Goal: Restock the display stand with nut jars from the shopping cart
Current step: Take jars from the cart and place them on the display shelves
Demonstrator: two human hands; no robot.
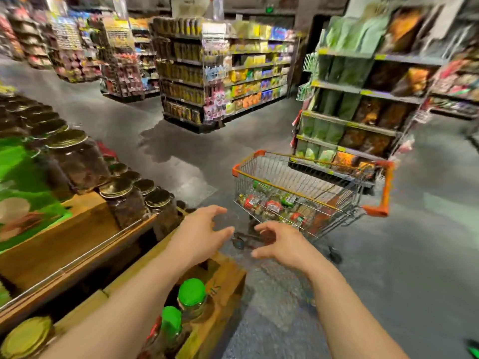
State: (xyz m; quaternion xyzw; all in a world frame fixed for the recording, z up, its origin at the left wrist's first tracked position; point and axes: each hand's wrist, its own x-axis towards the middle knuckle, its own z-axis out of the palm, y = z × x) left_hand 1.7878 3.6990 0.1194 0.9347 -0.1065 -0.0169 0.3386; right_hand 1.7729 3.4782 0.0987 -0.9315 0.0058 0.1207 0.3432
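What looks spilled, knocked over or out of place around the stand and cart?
Nothing stands out. Jars on the display stand sit upright, the shopping cart stands level with jars inside, and both hands are empty.

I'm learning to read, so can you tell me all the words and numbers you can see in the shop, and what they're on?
No text here is sharp enough to read.
Jars in the shopping cart: red labels, too blurred.
Gold-lidded jars on the display stand: no readable label.
Yellow price strips on the shelf unit: too small.
Green sign high on the back wall: blurred.
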